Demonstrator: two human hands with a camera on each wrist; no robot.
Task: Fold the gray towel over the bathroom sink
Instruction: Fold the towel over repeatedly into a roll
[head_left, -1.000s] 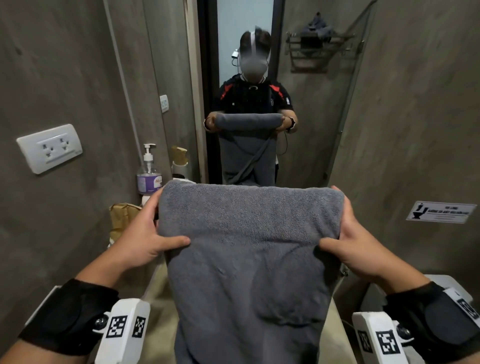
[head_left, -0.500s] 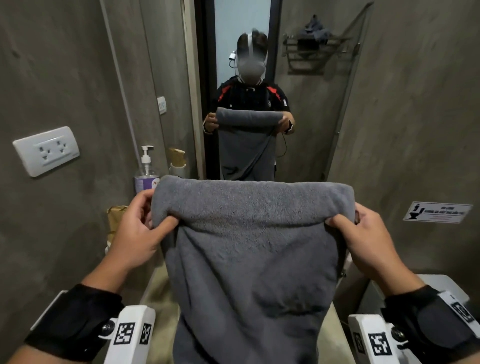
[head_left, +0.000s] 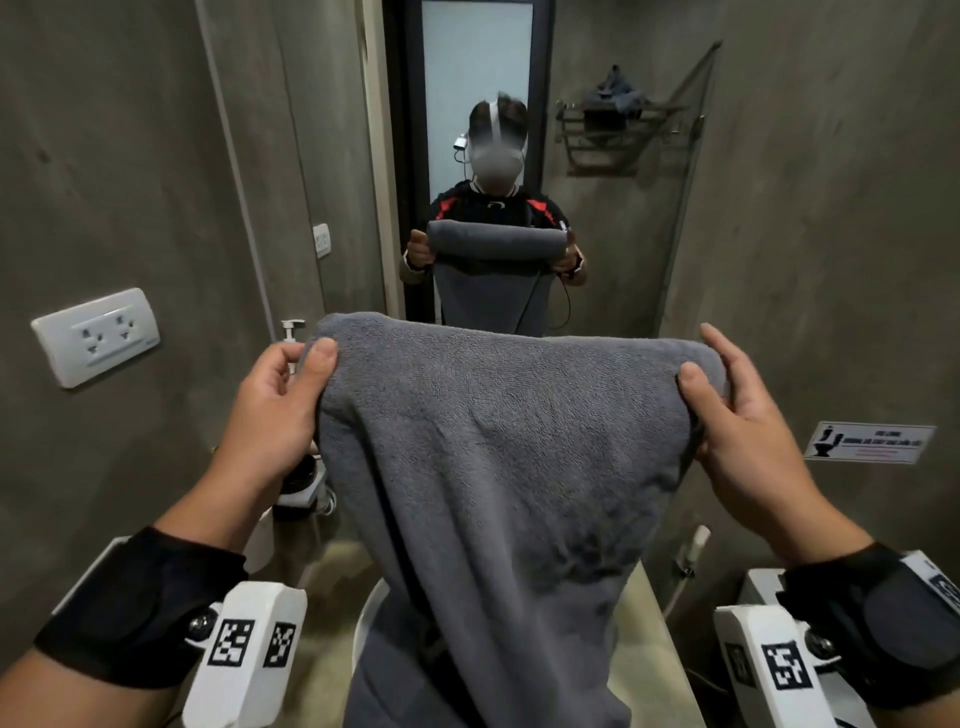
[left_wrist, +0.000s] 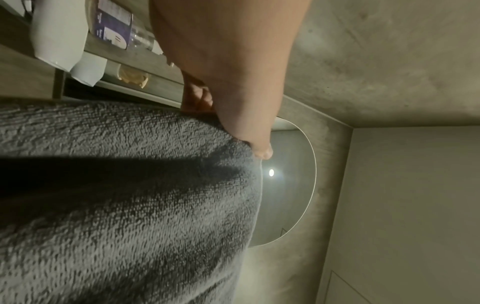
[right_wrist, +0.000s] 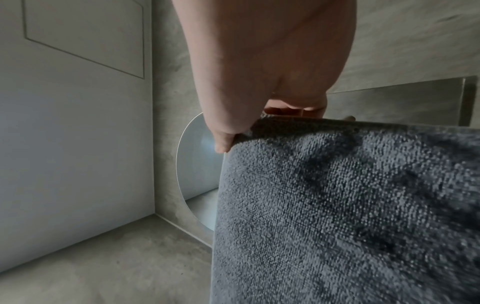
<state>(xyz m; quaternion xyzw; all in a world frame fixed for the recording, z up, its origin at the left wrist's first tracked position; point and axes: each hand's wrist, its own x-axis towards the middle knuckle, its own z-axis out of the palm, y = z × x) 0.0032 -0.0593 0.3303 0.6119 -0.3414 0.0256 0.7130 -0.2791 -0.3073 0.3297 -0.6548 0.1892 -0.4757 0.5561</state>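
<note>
The gray towel (head_left: 498, 467) hangs in front of me, doubled over at its top edge, its lower part draping down over the white sink (head_left: 366, 623) and hiding most of the basin. My left hand (head_left: 283, 395) pinches the top left corner, thumb on the near face and fingers behind. My right hand (head_left: 737, 410) pinches the top right corner the same way. The left wrist view shows the thumb pressed on the towel (left_wrist: 130, 205). In the right wrist view the thumb holds the edge of the towel (right_wrist: 350, 216).
A mirror (head_left: 478, 78) ahead reflects me holding the towel. A wall socket (head_left: 96, 335) is on the left wall, a soap pump bottle (head_left: 292, 332) behind my left hand. A toilet sign (head_left: 870, 442) is on the right wall, a toilet tank (head_left: 758, 582) below it.
Both hands have lifted the folded top edge of the towel higher and toward me. The grip shifted from palms on the sides to thumb pinches at the corners.
</note>
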